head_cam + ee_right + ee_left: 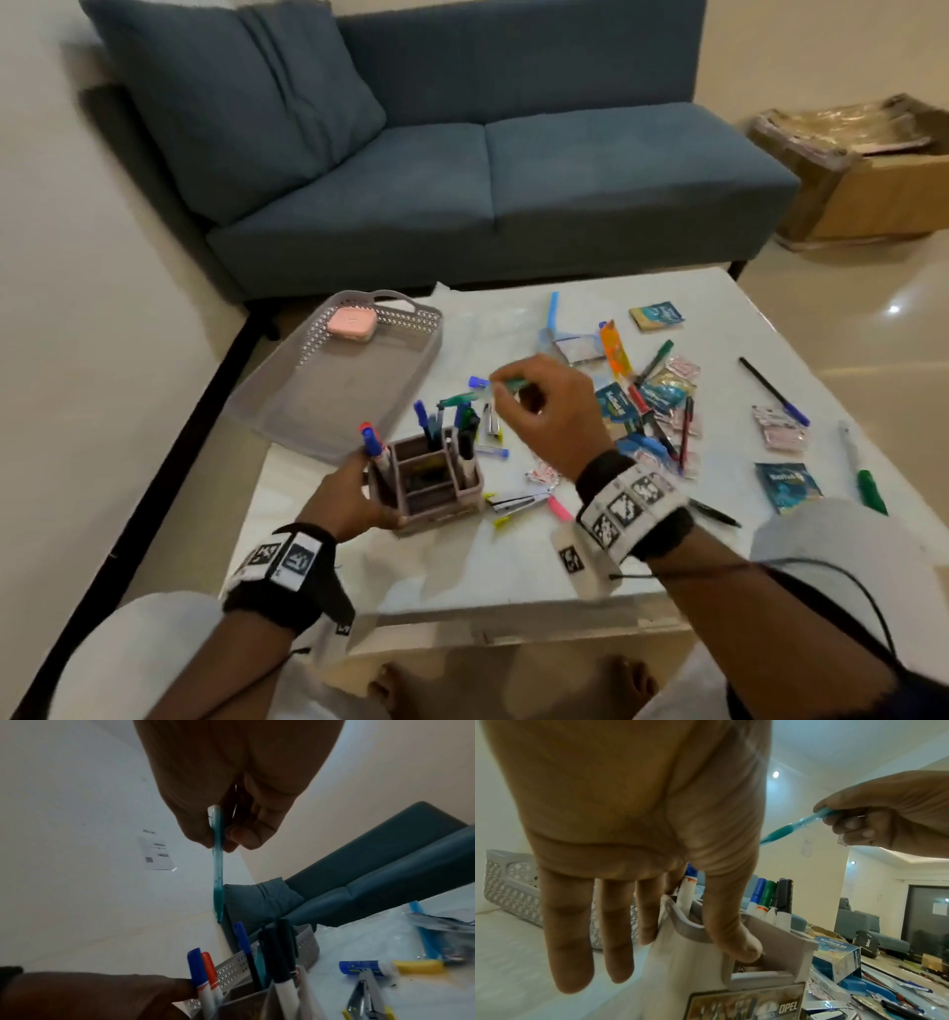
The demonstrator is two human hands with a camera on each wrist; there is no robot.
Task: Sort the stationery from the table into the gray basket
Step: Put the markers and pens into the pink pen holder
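Observation:
The gray basket (328, 390) lies at the table's far left with a pink box (351, 324) in its far corner. In front of it stands a pen organizer (436, 488) with several markers upright in it. My left hand (359, 493) grips its left wall (695, 959), thumb hooked inside, fingers down the outside. My right hand (506, 390) hovers above the organizer and pinches a teal pen (511, 384) between thumb and fingers. The teal pen (218, 874) points tip down toward the markers; the teal pen (790, 827) is in the air, touching nothing.
Pens, blue packets (788, 485), pink sachets (780, 429), a stapler (365, 992) and a glue stick (365, 966) lie scattered over the white table (462, 570) to the right. A blue sofa (488, 169) stands behind it, a cardboard box (873, 174) at far right.

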